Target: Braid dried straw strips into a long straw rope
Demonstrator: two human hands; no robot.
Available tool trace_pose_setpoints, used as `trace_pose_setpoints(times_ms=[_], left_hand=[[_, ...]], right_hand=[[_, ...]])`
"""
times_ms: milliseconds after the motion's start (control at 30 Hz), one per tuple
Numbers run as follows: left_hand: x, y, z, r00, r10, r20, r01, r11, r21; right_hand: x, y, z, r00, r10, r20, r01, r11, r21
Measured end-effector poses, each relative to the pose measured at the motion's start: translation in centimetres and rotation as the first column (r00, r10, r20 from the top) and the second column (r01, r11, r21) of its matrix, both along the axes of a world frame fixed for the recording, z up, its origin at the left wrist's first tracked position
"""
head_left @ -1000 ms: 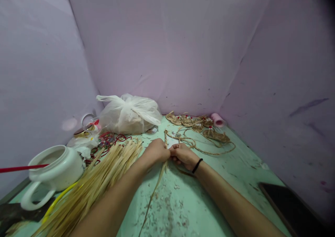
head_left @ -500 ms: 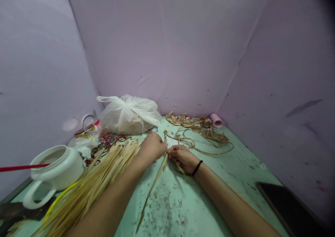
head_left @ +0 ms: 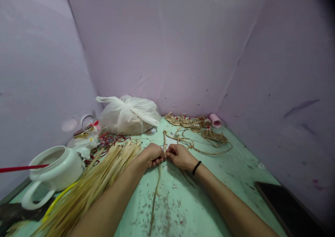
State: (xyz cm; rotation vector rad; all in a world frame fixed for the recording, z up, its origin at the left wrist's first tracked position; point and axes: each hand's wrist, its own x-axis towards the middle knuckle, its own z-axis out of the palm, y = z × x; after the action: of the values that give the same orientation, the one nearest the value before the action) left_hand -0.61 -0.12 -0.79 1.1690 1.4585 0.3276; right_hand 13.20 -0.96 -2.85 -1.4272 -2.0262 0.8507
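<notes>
Both hands meet at the middle of the green table, pinching a thin straw braid (head_left: 164, 139) that runs away from me. My left hand (head_left: 154, 155) is closed on the braid's near end, and a long loose strand (head_left: 155, 198) hangs from it toward me. My right hand (head_left: 180, 156), with a black band at the wrist, grips the same spot from the other side; another strand pokes out below it. Behind the hands, a finished length of straw cord (head_left: 206, 153) loops over the table. A bundle of dry straw strips (head_left: 104, 177) lies beside my left forearm.
A white pot (head_left: 56, 167) with a red stick stands at the left. A tied plastic bag (head_left: 128, 115) rests at the back. Several small woven straw pieces (head_left: 185, 121) and a pink thread spool (head_left: 215, 120) lie by the wall. A dark flat device (head_left: 285, 209) is at right.
My left hand has moved slightly down and turned, its fingers now curled beside the right ones. The loose strand has swung to the right and hangs more upright.
</notes>
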Motion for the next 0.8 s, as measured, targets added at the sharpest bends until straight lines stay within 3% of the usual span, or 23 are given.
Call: trace_pose_setpoints(times_ms=[100, 233, 367, 533, 667, 800], left_hand=[[0.3, -0.4, 0.3, 0.997, 0.066, -0.043, -0.065, 0.997, 0.045], [0.8, -0.8, 0.5, 0.993, 0.109, -0.046, -0.105, 0.992, 0.069], [0.8, -0.5, 0.1, 0.992, 0.126, 0.021, -0.126, 0.992, 0.008], [0.1, -0.2, -0.5, 0.992, 0.064, 0.108, -0.068, 0.997, 0.034], [-0.5, -0.1, -0.4, 0.993, -0.021, 0.115, 0.012, 0.997, 0.081], [-0.9, 0.2, -0.5, 0.972, -0.090, 0.215, 0.080, 0.995, 0.057]], right_hand=[[0.1, -0.7, 1.4, 0.960, -0.088, 0.266, 0.051, 0.988, 0.143], [0.0, -1.4, 3.3, 0.893, -0.181, 0.411, 0.163, 0.984, 0.079], [-0.8, -2.1, 3.9, 0.917, -0.128, 0.379, 0.147, 0.989, -0.022], [-2.1, -2.8, 3.1, 0.912, -0.173, 0.373, 0.143, 0.984, 0.106], [-1.4, -2.3, 3.0, 0.963, -0.074, 0.260, 0.088, 0.995, -0.041], [-0.4, -1.3, 3.4, 0.960, -0.280, -0.007, 0.276, 0.951, -0.142]])
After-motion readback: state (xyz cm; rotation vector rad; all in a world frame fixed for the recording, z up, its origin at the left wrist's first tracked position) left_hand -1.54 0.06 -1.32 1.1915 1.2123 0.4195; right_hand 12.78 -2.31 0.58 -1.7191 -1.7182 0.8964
